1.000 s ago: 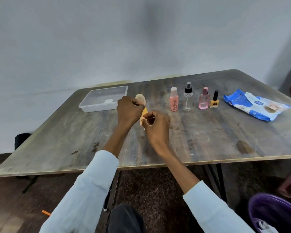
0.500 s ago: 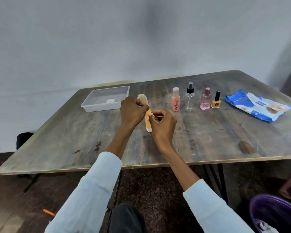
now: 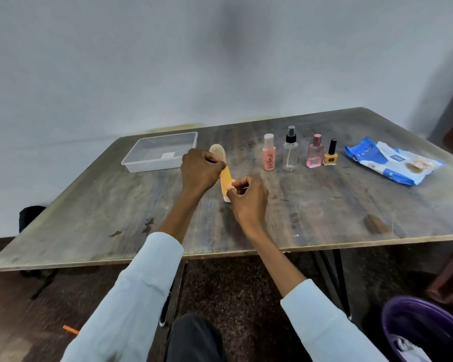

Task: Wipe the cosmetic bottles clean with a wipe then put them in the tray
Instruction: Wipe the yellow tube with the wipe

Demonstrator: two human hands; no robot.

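**Hands grip an orange bottle**

While both hands curl closed, the left hand [image 3: 199, 169] grips the orange bottle [image 3: 225, 178] near its pale cap and the right hand [image 3: 249, 198] pinches its lower end, just right of the tray [image 3: 152, 167].

Orange bottle [image 3: 225, 176], pink bottle [image 3: 269, 153], blue-white wipe pack [image 3: 392, 160], grey-brown table [image 3: 324, 205].

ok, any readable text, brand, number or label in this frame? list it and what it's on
None can be read.
Pink bottle: dark mark on its front, too blurred.
Yellow nail polish: round dark emblem, illegible.
Blue wipes pack: dark blue label patch, print too small.
Pink perfume bottle: faint print, unreadable.
Tray: white sticker, looks blank.
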